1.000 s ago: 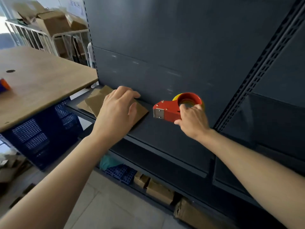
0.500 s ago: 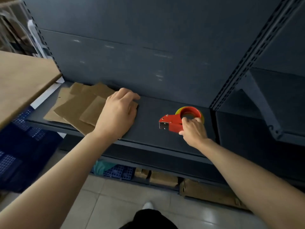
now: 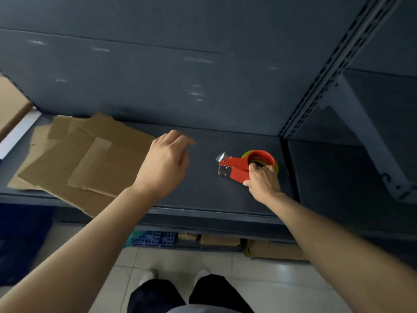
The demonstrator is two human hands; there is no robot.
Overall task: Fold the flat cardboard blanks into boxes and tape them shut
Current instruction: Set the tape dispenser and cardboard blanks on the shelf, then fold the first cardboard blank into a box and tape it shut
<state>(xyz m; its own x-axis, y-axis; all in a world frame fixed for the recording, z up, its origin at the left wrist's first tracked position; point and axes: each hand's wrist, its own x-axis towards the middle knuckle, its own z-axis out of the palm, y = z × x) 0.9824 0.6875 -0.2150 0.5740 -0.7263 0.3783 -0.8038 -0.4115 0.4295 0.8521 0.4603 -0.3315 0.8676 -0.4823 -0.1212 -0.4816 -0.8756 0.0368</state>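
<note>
The right hand (image 3: 262,184) is closed around the handle of the red tape dispenser (image 3: 241,167), which rests on the dark shelf (image 3: 203,190) near the slotted upright (image 3: 316,86); the left hand (image 3: 165,163) hangs loosely curled and holding nothing, just over the right edge of the flat cardboard blanks (image 3: 90,154); the blanks lie at the shelf's left end, 1 corner overhanging the front lip; bare shelf separates blanks and dispenser.

This looks like a storeroom. There are big dark metal shelves (image 3: 225,199), a tiled floor (image 3: 180,263), and cardboard boxes (image 3: 270,250) tucked under the bottom shelf.
</note>
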